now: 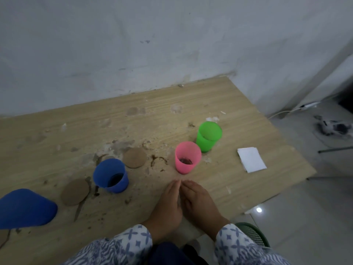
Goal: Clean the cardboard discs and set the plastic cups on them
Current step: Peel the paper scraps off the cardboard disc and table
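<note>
Three plastic cups stand upright on the wooden table [238,119]: a blue cup [110,175] at the left, a pink cup [187,157] in the middle and a green cup [208,136] behind it. Dark liquid shows inside the blue and pink cups. One brown cardboard disc [134,157] lies between the blue and pink cups, another cardboard disc [74,191] lies left of the blue cup. My left hand [167,205] and my right hand [198,201] rest side by side on the table in front of the pink cup, fingers together, holding nothing.
A folded white tissue [251,159] lies at the right of the table. A large blue object [24,208] sits at the left edge. Brown stains and crumbs cover the tabletop. A green mesh bin [252,234] stands on the floor at the right.
</note>
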`<state>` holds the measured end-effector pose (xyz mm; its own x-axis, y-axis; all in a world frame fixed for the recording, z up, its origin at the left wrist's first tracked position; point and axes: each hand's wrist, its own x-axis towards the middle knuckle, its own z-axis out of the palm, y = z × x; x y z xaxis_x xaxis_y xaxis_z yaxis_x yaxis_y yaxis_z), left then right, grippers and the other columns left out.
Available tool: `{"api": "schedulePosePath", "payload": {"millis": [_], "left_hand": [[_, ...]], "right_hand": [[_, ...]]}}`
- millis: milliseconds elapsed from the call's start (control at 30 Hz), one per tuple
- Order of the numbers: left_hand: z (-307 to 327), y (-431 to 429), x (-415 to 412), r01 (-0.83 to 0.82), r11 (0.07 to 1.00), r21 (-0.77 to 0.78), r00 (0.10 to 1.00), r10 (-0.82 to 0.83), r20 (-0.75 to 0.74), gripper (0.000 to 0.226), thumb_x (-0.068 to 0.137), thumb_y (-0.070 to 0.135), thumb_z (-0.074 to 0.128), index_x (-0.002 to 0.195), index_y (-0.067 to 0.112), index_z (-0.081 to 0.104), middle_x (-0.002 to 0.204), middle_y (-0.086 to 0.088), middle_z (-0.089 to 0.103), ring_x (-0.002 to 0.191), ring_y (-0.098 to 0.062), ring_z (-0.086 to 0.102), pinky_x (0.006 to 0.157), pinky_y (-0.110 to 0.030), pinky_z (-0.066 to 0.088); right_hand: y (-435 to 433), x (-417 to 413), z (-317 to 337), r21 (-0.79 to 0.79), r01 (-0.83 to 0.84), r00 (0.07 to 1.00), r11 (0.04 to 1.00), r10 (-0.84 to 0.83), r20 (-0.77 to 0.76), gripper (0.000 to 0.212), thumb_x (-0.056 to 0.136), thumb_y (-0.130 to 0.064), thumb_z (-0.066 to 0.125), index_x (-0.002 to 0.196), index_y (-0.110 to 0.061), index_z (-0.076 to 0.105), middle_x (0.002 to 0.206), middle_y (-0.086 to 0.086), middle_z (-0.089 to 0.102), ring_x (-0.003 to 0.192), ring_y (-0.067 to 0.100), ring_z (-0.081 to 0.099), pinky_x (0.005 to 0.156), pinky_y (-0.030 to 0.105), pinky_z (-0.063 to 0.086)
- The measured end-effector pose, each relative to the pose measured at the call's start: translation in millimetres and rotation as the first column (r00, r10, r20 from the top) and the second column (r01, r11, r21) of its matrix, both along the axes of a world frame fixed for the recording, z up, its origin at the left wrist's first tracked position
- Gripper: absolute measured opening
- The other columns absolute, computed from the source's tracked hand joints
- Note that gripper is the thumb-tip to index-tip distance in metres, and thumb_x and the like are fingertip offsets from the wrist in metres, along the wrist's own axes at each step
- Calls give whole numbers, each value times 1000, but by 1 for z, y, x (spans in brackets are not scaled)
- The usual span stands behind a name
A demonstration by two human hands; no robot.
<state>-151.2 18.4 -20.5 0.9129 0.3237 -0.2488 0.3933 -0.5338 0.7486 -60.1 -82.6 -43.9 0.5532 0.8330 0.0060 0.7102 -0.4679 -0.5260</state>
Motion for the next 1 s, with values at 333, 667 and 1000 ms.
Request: {"api": "schedulePosePath", "payload": {"millis": [333,667,1000], "left_hand": [[11,-55,78,150,987,66,986,-154,61,65,92,4,39,150,11,9,158,-2,7,145,-10,7,107,-8,-3],[7,-90,170,155,980,124,988,-157,8,63,92,7,40,149,9,14,158,-5,9,145,-14,8,107,-10,-2],[-8,-95,227,70,964,257,997,-62,-43,56,92,16,45,145,6,30,154,-13,21,144,-25,13,118,-30,5]], "right_hand": [[-60,74,20,18,216,976,976,-216,33,42,81,-23,42,110,-7,67,112,13,67,101,26,64,90,36,50],[-99,165,15,-47,375,927,926,-376,-2,34,88,-14,52,119,-3,61,128,14,57,120,27,50,102,24,28],[-105,194,-3,-73,477,877,876,-480,-22,48,75,-23,31,84,1,72,96,20,70,88,35,66,84,42,51]]}}
